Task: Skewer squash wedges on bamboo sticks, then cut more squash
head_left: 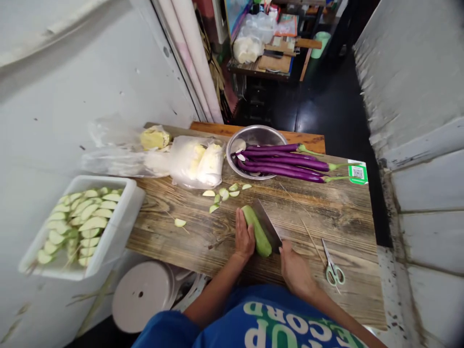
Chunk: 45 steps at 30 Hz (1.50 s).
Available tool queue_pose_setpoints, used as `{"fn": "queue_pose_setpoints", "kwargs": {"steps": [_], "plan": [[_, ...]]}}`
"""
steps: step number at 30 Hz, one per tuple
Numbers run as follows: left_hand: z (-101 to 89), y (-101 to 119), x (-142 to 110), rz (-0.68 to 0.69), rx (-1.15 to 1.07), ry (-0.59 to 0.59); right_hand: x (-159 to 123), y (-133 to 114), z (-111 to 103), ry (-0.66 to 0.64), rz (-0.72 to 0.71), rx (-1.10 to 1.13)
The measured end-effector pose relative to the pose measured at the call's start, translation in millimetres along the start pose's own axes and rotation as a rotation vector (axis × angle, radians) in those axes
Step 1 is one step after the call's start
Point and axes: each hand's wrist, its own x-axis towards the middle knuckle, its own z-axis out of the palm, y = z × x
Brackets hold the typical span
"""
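On the wooden table, a pale green zucchini (258,232) lies lengthwise in front of me. My left hand (245,236) holds its left side, fingers pointing away from me and thumb against it. A wide-bladed cleaver (267,223) is gripped at the handle by my right hand (295,268); the blade stands along the zucchini's right side. Whether the edge has entered the zucchini cannot be made out. Beyond the zucchini are several half-moon zucchini slices (224,194), and one stray slice (180,223) rests farther left.
A white tub (136,198) of skewered slices stands at the left. Long purple eggplants (282,162) lie across a metal bowl (232,166) at the back, beside bagged food (197,162). Scissors (334,270) and thin skewers (312,240) lie right of my right hand.
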Motion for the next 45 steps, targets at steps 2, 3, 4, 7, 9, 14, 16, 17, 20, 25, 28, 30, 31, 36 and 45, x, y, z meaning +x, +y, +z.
{"fn": "queue_pose_setpoints", "kwargs": {"steps": [2, 3, 4, 7, 9, 14, 16, 17, 20, 25, 28, 30, 31, 36, 45], "plan": [[2.3, 1, 0, -0.005, -0.036, 0.005, -2, -3, 1, -0.037, -0.027, -0.035], [3.0, 2, 0, -0.009, -0.050, 0.010, -3, -5, 1, -0.051, -0.033, -0.054], [3.5, 3, 0, -0.013, -0.062, 0.016, -3, -6, 2, -0.059, -0.036, -0.070], [4.4, 6, 1, -0.029, -0.088, 0.028, -3, -8, 3, -0.057, -0.031, -0.091], [5.0, 6, 1, -0.040, -0.091, 0.025, -3, -10, 3, -0.045, -0.036, -0.090], [6.6, 4, 1, -0.053, -0.065, 0.018, -3, -16, -1, -0.059, -0.035, -0.115], [6.8, 4, 1, -0.058, -0.056, 0.012, -3, -19, -3, -0.070, -0.024, -0.138], [6.8, 4, 2, -0.059, -0.052, 0.010, -3, -20, -4, -0.075, -0.019, -0.148], [6.4, 6, 3, -0.056, -0.040, 0.001, -4, -24, -7, -0.089, -0.005, -0.167], [4.8, 9, 4, -0.050, -0.010, -0.007, -5, -26, -7, -0.082, -0.009, -0.179], [4.2, 10, 4, -0.037, -0.005, -0.011, -4, -27, -3, -0.064, -0.023, -0.194], [3.9, 10, 5, -0.038, -0.015, -0.010, -2, -27, -1, -0.053, -0.016, -0.208], [3.7, 10, 5, -0.041, -0.019, -0.010, -1, -28, 0, -0.053, -0.006, -0.217], [2.0, 13, 5, -0.057, -0.035, -0.020, 2, -33, -4, -0.082, 0.018, -0.197], [4.5, 11, 5, -0.037, -0.072, -0.009, 10, -40, -11, -0.107, 0.055, -0.185]]}}
